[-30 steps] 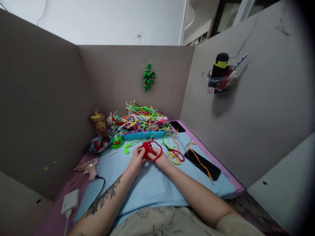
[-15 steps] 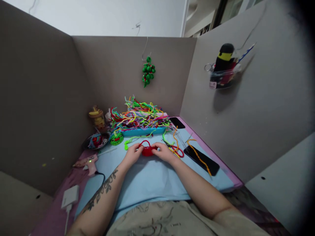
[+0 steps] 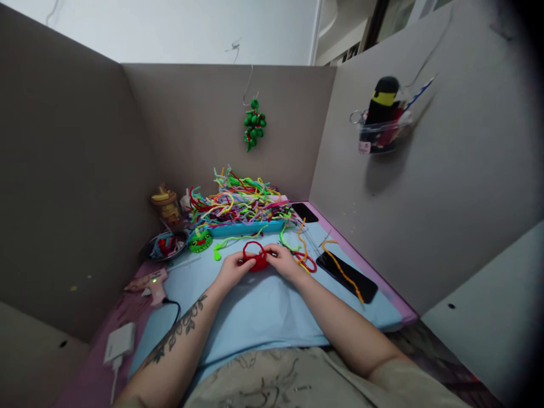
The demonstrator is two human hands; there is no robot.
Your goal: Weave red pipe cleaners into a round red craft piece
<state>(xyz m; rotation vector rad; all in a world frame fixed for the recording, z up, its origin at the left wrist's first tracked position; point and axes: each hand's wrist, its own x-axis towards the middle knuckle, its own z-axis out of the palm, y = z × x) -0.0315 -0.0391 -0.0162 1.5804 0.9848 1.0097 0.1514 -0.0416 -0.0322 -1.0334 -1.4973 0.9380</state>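
Note:
A small red crocheted piece [image 3: 258, 263] is held between both hands over the blue cloth, with a red strand looping up above it. My left hand [image 3: 233, 268] grips its left side, the thumb pressed on its front. On the right side my right hand [image 3: 281, 260] pinches its upper edge, fingers closed. Part of the piece is hidden behind my fingers. Just beyond lies a light green yarn strand [image 3: 238, 238], and a green crocheted piece with a face [image 3: 200, 241] sits to the left.
A blue tray [image 3: 242, 229] heaped with colourful yarn ends stands at the back. A pink glue gun [image 3: 156, 287] and a white charger [image 3: 119, 343] lie left. A black phone [image 3: 348, 276] with orange yarn across it lies right. A tub [image 3: 376, 136] hangs on the right panel.
The left hand has shifted slightly right, its thumb now over the front of the red piece. The right fingers have moved to its upper edge, and the red loop stands rounder.

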